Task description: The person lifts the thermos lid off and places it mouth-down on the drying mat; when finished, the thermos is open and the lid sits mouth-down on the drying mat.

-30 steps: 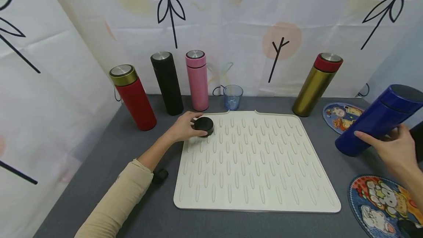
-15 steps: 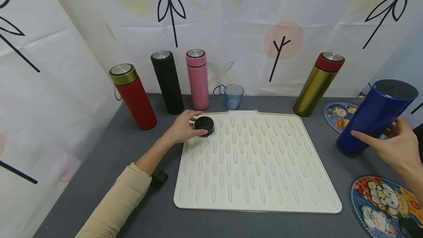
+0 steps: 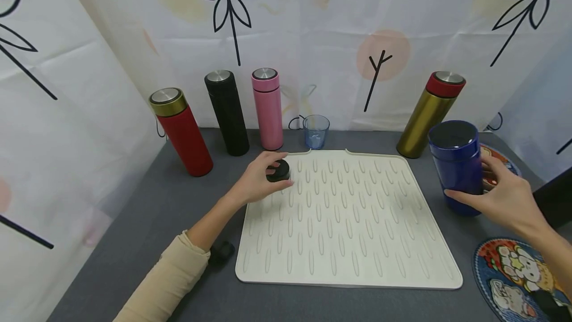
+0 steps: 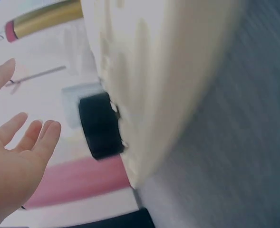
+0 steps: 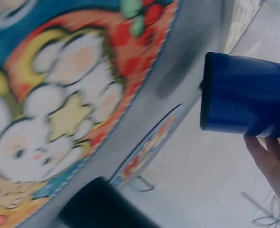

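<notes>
My right hand (image 3: 509, 193) grips a blue vacuum flask (image 3: 456, 173) around its side. In the right wrist view the base of the flask (image 5: 244, 95) shows above the grey table, apart from it. Its dark top faces up and toward the head camera. At the far left corner of a cream ribbed mat (image 3: 353, 232) lies a black round lid (image 3: 278, 171). My left hand (image 3: 259, 180) has its fingers spread around the lid. In the left wrist view, the fingers of that hand (image 4: 21, 152) are loosely extended, with a gap to the lid (image 4: 101, 126).
A red flask (image 3: 185, 138), a black flask (image 3: 228, 113), a pink flask (image 3: 267, 108) and a blue-tinted glass (image 3: 315, 132) stand behind the mat. A gold flask (image 3: 426, 118) stands back right. Cartoon mats (image 3: 518, 272) lie right, near a dark cylinder (image 5: 106, 209).
My right hand has carried the blue flask left, toward the mat, and turned it more upright. The fingers of my left hand have loosened from the black lid, which stays on the mat.
</notes>
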The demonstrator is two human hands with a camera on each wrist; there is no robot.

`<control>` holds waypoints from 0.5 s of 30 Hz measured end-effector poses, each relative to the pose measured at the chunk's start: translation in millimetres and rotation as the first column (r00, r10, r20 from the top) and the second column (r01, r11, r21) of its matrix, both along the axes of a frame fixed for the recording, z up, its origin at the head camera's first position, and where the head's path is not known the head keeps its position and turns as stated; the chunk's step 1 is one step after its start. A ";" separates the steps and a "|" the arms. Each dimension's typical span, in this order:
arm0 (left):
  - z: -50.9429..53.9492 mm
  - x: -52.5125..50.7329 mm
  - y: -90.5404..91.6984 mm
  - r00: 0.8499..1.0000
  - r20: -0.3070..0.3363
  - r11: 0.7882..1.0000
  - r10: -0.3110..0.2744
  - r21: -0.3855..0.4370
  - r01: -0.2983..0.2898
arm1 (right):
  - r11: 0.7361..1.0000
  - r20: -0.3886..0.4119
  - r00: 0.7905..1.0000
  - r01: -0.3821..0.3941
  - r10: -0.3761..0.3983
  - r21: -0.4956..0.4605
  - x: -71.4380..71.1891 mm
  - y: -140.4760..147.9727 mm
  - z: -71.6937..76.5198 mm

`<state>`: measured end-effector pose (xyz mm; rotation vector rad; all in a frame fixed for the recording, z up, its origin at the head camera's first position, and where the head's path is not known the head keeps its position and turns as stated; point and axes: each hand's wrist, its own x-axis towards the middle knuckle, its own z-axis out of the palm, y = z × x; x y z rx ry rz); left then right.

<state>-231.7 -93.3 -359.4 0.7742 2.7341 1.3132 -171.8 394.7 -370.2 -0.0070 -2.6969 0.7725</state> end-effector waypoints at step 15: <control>20.9 33.8 35.3 0.980 -0.099 0.982 -0.172 0.057 0.178 | 0.940 -0.041 0.963 -0.250 0.266 0.234 28.4 -83.0 42.6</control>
